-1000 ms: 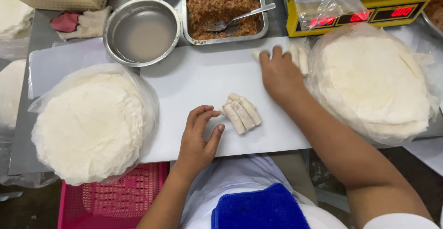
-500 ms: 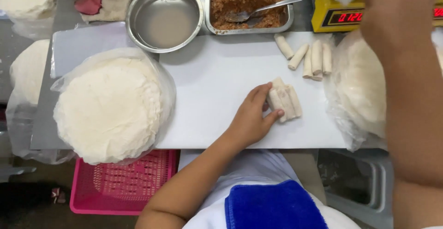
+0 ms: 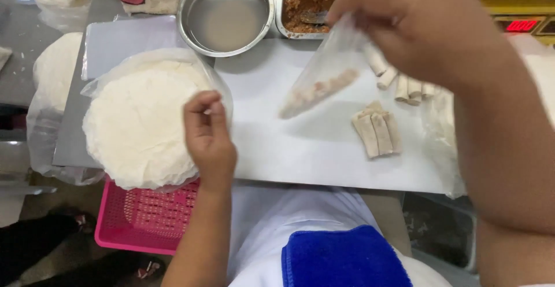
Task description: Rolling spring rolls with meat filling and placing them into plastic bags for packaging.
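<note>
My right hand (image 3: 416,24) is raised above the white cutting board (image 3: 289,148) and grips the top of a clear plastic bag (image 3: 326,70) that hangs down with some pale filling in its tip. My left hand (image 3: 209,133) hovers with fingers loosely curled and empty, at the right edge of a stack of round white wrappers (image 3: 139,128) lying in plastic. A small bundle of rolled spring rolls (image 3: 377,129) lies on the board right of centre. More rolls (image 3: 404,84) lie behind it, partly hidden by my right hand.
A round steel bowl (image 3: 225,15) with liquid and a steel tray of brown minced filling (image 3: 306,0) stand at the back. A yellow scale (image 3: 523,18) is at the far right. A pink basket (image 3: 144,220) sits below the board, and more wrapper stacks (image 3: 55,70) lie at left.
My right hand has come down holding a clear plastic bag over the board. My left hand has left the bundle of rolls and moved left toward the wrapper stack.
</note>
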